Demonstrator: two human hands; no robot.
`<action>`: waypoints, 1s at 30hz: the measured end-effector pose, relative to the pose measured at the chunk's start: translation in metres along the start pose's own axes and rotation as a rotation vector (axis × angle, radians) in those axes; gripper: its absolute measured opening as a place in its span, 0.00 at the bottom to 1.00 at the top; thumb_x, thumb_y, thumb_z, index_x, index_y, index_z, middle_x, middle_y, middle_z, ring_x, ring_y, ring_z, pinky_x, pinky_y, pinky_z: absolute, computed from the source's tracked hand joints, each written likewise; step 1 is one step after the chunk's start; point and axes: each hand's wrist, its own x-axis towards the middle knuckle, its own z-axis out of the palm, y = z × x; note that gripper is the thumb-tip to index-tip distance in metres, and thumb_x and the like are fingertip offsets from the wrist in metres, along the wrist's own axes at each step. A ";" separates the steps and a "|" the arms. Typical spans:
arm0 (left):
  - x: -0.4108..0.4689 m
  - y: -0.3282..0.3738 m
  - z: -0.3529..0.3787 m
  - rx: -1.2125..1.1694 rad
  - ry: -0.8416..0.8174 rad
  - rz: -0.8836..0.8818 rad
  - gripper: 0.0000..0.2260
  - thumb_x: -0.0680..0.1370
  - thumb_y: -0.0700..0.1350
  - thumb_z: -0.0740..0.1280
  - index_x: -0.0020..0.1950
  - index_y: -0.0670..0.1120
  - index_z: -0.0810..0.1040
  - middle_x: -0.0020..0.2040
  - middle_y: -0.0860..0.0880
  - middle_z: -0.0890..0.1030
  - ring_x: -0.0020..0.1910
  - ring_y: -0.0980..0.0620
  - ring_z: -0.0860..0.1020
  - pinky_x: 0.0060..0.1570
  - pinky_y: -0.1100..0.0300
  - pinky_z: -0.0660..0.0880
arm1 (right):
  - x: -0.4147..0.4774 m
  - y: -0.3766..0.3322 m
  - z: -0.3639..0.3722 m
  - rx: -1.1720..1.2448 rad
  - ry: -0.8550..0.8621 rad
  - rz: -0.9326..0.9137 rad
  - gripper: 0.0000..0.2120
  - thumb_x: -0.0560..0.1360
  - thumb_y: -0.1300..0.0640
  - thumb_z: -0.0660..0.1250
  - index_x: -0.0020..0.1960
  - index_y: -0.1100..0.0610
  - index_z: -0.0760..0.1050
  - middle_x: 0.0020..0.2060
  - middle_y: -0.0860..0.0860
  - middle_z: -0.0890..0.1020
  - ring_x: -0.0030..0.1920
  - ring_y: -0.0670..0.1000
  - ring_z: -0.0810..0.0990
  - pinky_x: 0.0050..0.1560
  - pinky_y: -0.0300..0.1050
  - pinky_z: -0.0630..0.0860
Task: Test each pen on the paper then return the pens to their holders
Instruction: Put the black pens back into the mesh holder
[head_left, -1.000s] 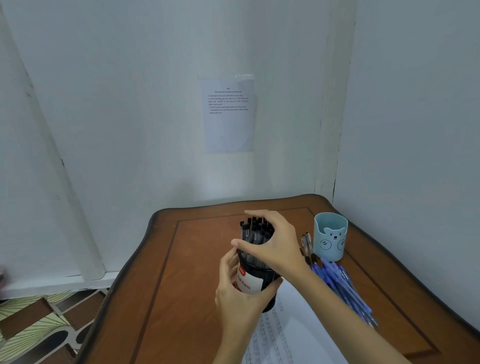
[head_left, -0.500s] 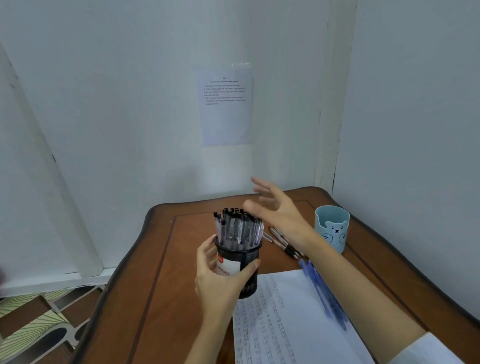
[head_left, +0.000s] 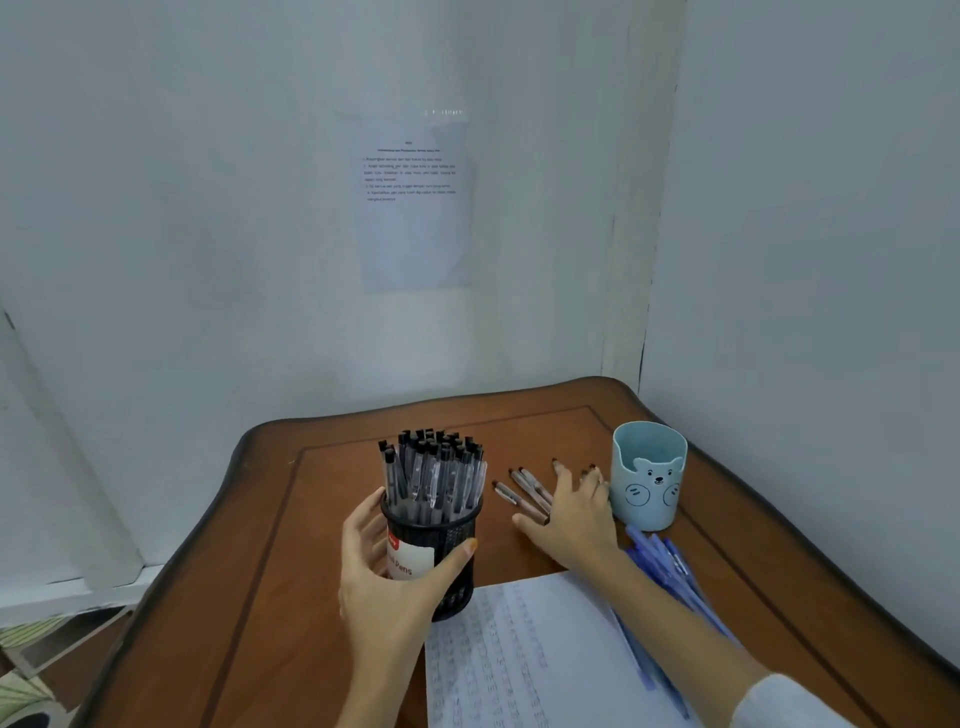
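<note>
while flat over pens (head_left: 525, 481), right grip (head_left: 574, 519)

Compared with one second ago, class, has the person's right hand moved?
Yes. The right hand left the top of the black pen holder and went right and down, onto the loose pens beside the blue cup.

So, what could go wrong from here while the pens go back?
1. The black holder, gripped by the left hand, looks packed full, so pushing more in could tip it.
2. The right hand lies flat on the loose black pens; they may roll away when gathered.
3. The right forearm passes right by the blue pens and could sweep them off the table.
</note>
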 end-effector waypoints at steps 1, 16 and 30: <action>0.000 -0.001 -0.001 -0.002 -0.006 -0.004 0.40 0.56 0.44 0.84 0.63 0.61 0.70 0.57 0.63 0.74 0.58 0.56 0.73 0.50 0.66 0.70 | 0.003 -0.001 0.004 -0.053 0.027 0.011 0.44 0.72 0.32 0.63 0.77 0.53 0.49 0.75 0.66 0.51 0.76 0.64 0.51 0.74 0.55 0.54; 0.005 -0.006 -0.009 -0.023 -0.017 -0.022 0.40 0.55 0.44 0.84 0.62 0.62 0.70 0.58 0.61 0.76 0.58 0.61 0.73 0.52 0.63 0.70 | 0.024 -0.001 0.007 0.277 -0.012 -0.262 0.39 0.69 0.44 0.74 0.73 0.42 0.57 0.58 0.44 0.75 0.62 0.49 0.68 0.57 0.47 0.60; 0.009 -0.011 -0.016 -0.016 0.050 -0.021 0.41 0.56 0.44 0.84 0.64 0.60 0.70 0.56 0.65 0.74 0.57 0.64 0.73 0.51 0.66 0.70 | 0.022 -0.027 0.012 0.109 -0.220 -0.366 0.37 0.74 0.62 0.69 0.76 0.51 0.52 0.58 0.52 0.74 0.58 0.52 0.73 0.63 0.51 0.73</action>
